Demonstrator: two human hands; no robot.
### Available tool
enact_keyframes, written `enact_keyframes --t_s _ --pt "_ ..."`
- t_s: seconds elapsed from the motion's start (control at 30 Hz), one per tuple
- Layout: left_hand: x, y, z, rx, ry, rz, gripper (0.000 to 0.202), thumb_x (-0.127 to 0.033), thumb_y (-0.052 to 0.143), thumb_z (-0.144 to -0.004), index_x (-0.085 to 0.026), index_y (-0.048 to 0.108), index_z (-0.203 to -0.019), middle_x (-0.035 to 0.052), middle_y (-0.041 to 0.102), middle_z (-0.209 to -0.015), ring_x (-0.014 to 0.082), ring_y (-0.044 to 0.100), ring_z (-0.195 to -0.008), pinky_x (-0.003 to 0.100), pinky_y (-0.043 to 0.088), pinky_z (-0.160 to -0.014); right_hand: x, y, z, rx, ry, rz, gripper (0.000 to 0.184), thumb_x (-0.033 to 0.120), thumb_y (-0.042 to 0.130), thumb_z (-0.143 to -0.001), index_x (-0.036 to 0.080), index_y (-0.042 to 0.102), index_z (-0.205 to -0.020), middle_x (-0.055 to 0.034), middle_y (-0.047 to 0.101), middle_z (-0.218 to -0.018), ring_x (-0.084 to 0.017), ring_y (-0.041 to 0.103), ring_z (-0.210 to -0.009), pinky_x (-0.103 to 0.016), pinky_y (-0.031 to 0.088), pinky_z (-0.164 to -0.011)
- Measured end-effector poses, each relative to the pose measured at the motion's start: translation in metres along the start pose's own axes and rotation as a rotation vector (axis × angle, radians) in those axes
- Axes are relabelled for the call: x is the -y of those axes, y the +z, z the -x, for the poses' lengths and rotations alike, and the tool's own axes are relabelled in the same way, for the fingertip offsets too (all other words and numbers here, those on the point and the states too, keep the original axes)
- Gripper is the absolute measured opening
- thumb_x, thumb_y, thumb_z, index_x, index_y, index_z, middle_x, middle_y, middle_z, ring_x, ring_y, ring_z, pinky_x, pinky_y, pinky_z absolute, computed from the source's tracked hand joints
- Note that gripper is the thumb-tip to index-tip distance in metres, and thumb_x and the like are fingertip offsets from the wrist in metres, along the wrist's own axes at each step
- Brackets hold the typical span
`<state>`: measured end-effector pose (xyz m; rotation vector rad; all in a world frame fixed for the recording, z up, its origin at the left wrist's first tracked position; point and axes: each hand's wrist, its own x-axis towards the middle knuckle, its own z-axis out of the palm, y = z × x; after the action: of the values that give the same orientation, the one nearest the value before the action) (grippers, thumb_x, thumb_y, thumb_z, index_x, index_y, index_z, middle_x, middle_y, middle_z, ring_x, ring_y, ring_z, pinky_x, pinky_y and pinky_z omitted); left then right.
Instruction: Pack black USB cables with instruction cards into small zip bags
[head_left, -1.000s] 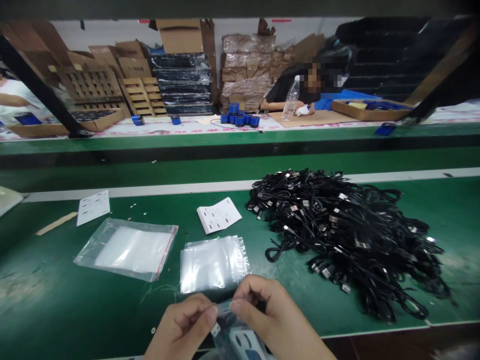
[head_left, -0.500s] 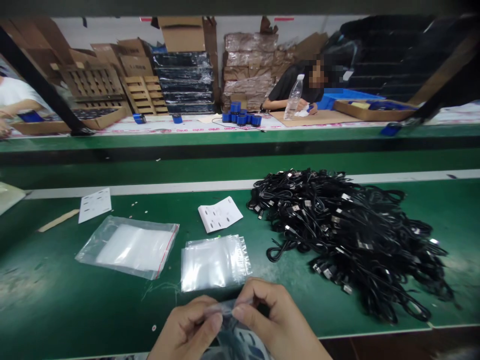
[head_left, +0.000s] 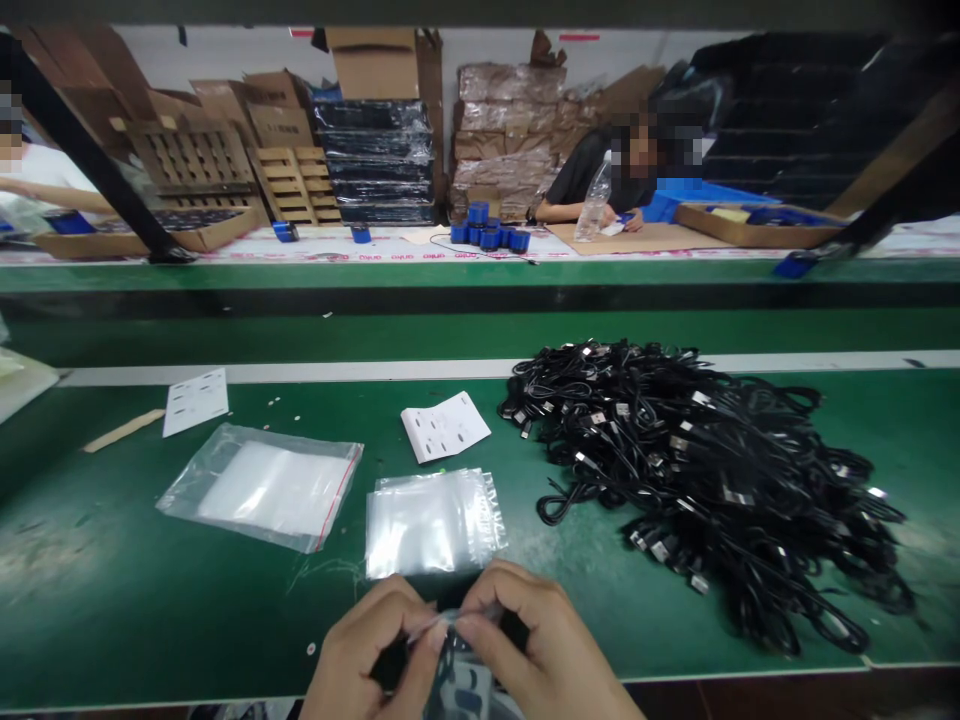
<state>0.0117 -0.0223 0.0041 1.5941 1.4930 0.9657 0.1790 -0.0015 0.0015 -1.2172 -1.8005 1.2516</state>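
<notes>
Between my two hands, at the near table edge, is a clear plastic bag (head_left: 469,690) with a white printed card and something dark inside. My left hand (head_left: 379,645) pinches its top edge between thumb and fingers. Close beside it, my right hand (head_left: 529,635) pinches the same edge, thumbs almost meeting. Just beyond my hands lies a stack of empty clear bags (head_left: 427,520). Behind that stack sits a pile of white printed cards (head_left: 448,425). A big heap of black USB cables (head_left: 697,480) spreads out to the right.
Left of the bag stack lies a larger plastic pack (head_left: 262,490) with a red strip. A single card (head_left: 196,402) and a flat brown strip (head_left: 124,431) are farther left. Across the green table (head_left: 187,620), a co-worker (head_left: 577,185) leans over the far bench behind a bottle (head_left: 595,205).
My hands have drawn slightly closer together along the bag's top edge, still pinching it. The view has shifted a little. At far left, another person's arm has moved.
</notes>
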Motion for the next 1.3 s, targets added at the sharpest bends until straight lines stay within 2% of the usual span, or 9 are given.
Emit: enact_keyframes --t_s 0.1,0.2,0.4,0.57,0.77,0.9,1.1,1.2,1.3 --pt "0.002 -0.004 -0.001 0.08 0.017 -0.07 0.021 -0.027 0.053 -0.084 -0.021 0.061 -0.066 0.0005 0.061 -0.068 0.0141 0.06 -0.063 0.02 0.045 -0.061 -0.001 0.002 0.0 -0.008 0.004 0.021 0.011 0.014 0.056 -0.082 0.018 0.06 -0.073 0.0004 0.059 -0.07 -0.013 0.056 -0.066 -0.02 0.04 -0.061" --pt "0.002 -0.013 -0.006 0.224 -0.09 -0.025 0.022 -0.033 0.052 -0.086 -0.021 0.066 -0.074 0.0015 0.064 -0.072 0.015 0.063 -0.067 0.018 0.046 -0.06 -0.001 0.001 0.0 -0.013 0.013 0.031 0.013 0.016 0.056 -0.082 0.018 0.059 -0.07 0.0013 0.056 -0.068 -0.012 0.054 -0.064 -0.02 0.039 -0.059" --pt "0.007 -0.028 -0.014 0.28 -0.224 -0.018 0.029 -0.041 0.053 -0.085 -0.021 0.069 -0.07 0.0013 0.064 -0.072 0.0145 0.058 -0.065 0.019 0.043 -0.059 -0.002 -0.008 -0.001 0.008 0.178 -0.093 0.012 0.023 0.056 -0.082 0.018 0.059 -0.072 0.0025 0.052 -0.064 -0.013 0.05 -0.063 -0.023 0.039 -0.06" --pt "0.01 -0.032 -0.014 0.414 -0.247 0.007 0.031 -0.039 0.052 -0.085 -0.019 0.068 -0.067 -0.0005 0.059 -0.066 0.0136 0.055 -0.063 0.019 0.041 -0.058 -0.005 -0.01 0.001 0.003 0.234 -0.147 0.017 0.026 0.054 -0.082 0.018 0.056 -0.068 0.0043 0.045 -0.059 -0.013 0.044 -0.058 -0.023 0.035 -0.056" --pt "0.008 -0.029 -0.009 0.344 -0.181 -0.101 0.03 -0.036 0.052 -0.085 -0.018 0.06 -0.062 -0.0023 0.051 -0.064 0.0106 0.051 -0.056 0.016 0.038 -0.05 -0.006 -0.009 0.002 0.009 0.197 -0.031 0.015 0.021 0.058 -0.08 0.019 0.059 -0.065 0.0022 0.054 -0.063 -0.014 0.052 -0.063 -0.023 0.038 -0.06" --pt "0.009 -0.026 -0.004 0.282 -0.067 -0.115 0.026 -0.032 0.052 -0.086 -0.019 0.06 -0.064 0.0007 0.058 -0.067 0.0123 0.056 -0.058 0.017 0.042 -0.054 -0.004 -0.008 0.005 -0.006 0.105 0.025 0.016 0.02 0.055 -0.082 0.018 0.056 -0.066 0.0017 0.054 -0.064 -0.013 0.052 -0.061 -0.022 0.039 -0.058" --pt "0.008 -0.02 -0.003 0.25 -0.143 0.072 0.025 -0.036 0.053 -0.085 -0.019 0.066 -0.071 0.0013 0.059 -0.07 0.0117 0.056 -0.059 0.016 0.044 -0.054 -0.002 -0.005 0.004 0.027 0.064 -0.03 0.015 0.021 0.054 -0.084 0.017 0.062 -0.072 -0.0001 0.057 -0.067 -0.013 0.054 -0.064 -0.022 0.04 -0.059" --pt "0.006 -0.018 -0.004 0.316 -0.204 0.094 0.025 -0.037 0.054 -0.084 -0.018 0.069 -0.078 0.0027 0.061 -0.076 0.0126 0.059 -0.065 0.017 0.045 -0.057 -0.001 -0.004 0.004 0.015 0.084 -0.034 0.015 0.021 0.055 -0.084 0.017 0.063 -0.072 -0.0005 0.058 -0.068 -0.014 0.054 -0.064 -0.022 0.041 -0.06" --pt "0.007 -0.017 -0.006 0.37 -0.238 0.07 0.027 -0.037 0.055 -0.084 -0.017 0.07 -0.075 0.0011 0.057 -0.072 0.0121 0.057 -0.063 0.017 0.043 -0.055 -0.002 -0.004 0.004 0.024 0.087 -0.033 0.013 0.019 0.056 -0.083 0.017 0.063 -0.072 -0.0005 0.059 -0.068 -0.014 0.055 -0.064 -0.022 0.041 -0.06"
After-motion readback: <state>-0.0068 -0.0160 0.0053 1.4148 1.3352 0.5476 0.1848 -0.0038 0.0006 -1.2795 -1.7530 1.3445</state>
